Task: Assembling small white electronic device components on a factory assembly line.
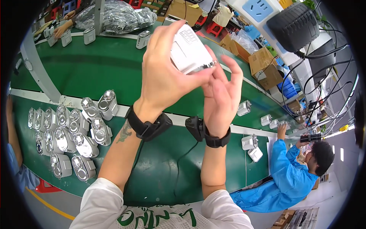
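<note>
Raised over the far side of the bench is a white boxy device [189, 47] with rows of vent slots and a shiny edge at its lower end. My left hand [160, 65] grips it, thumb along the bottom and fingers over the top. Beside that shiny edge, my right hand [223, 86] has its fingers apart and partly bent; some fingertips are at the device's corner, and whether they press on it I cannot tell. Black straps with small black units sit on both wrists. On the left of the green bench [164, 168] stand several similar devices with clear round fronts [78, 122].
A green conveyor belt [87, 68] crosses behind the bench, carrying several more devices. Two white units [249, 142] lie at right. A person in blue [291, 171] works there. Overhead right hang a black power adapter [293, 26], a socket strip [259, 9] and cables. A metal post [40, 68] rises at left.
</note>
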Demonstrator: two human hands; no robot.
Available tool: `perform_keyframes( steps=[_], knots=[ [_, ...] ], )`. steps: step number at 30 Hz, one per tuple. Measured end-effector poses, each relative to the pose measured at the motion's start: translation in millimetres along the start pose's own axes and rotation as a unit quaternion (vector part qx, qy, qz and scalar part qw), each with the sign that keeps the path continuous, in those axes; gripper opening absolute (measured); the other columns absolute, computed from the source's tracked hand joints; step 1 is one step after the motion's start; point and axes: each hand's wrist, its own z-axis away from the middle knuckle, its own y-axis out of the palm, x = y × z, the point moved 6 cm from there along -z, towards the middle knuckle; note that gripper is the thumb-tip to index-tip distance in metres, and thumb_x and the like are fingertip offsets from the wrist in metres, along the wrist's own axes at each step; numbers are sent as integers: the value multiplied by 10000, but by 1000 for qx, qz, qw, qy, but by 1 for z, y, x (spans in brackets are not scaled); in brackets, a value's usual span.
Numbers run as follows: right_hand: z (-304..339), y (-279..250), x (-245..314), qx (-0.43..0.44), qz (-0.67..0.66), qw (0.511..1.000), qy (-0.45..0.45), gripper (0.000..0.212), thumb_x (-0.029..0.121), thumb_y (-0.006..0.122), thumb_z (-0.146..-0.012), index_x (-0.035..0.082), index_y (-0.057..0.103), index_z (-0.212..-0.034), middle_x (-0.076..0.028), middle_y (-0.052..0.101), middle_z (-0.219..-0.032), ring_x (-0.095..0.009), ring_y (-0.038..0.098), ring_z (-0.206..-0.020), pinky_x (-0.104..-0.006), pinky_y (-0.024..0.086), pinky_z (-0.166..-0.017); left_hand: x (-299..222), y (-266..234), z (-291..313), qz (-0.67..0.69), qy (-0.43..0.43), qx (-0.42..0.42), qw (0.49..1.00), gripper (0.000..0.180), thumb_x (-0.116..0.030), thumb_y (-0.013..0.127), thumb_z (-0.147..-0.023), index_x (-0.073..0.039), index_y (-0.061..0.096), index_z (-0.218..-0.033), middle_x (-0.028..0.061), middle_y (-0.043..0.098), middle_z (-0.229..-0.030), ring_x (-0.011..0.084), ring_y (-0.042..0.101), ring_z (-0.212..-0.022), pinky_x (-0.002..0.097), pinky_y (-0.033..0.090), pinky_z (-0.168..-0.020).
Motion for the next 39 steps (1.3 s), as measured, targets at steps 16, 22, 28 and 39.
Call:
perform_keyframes(
  steps=[16, 22, 28, 39],
  knots=[
    [6, -6, 11, 21, 24, 994, 106, 528, 4, 600, -865, -104, 439, -1356, -175, 579, -1270, -200, 579, -1136, -331, 453, -992, -36, 5, 3, -154, 188, 19, 970, 805, -206, 869, -501, -18, 587, -1231, 121, 596, -1069, 275, 585, -955, 351, 490, -832],
    [8, -5, 10, 11, 18, 994, 105, 529, -31, 598, -853, -104, 443, -1354, -180, 577, -1270, -203, 576, -1141, -333, 446, -999, -35, 7, 3, -164, 174, 22, 971, 801, -194, 854, -492, -26, 592, -1230, 119, 590, -1048, 279, 580, -931, 360, 494, -804],
    [9, -6, 9, -6, 43, 996, 75, 511, -61, 577, -851, -105, 456, -1346, -181, 582, -1261, -195, 579, -1129, -329, 443, -999, -37, 7, 3, -169, 178, 19, 969, 803, -178, 842, -477, -33, 595, -1228, 121, 589, -1046, 285, 580, -928, 365, 498, -795],
    [9, -14, 1, -36, 52, 994, 89, 574, -31, 602, -857, -59, 414, -1398, -170, 587, -1251, -198, 584, -1108, -315, 446, -972, -31, 9, 5, -181, 182, 9, 966, 786, -167, 835, -487, -52, 593, -1226, 118, 592, -1028, 284, 587, -918, 356, 512, -750]
  ],
)
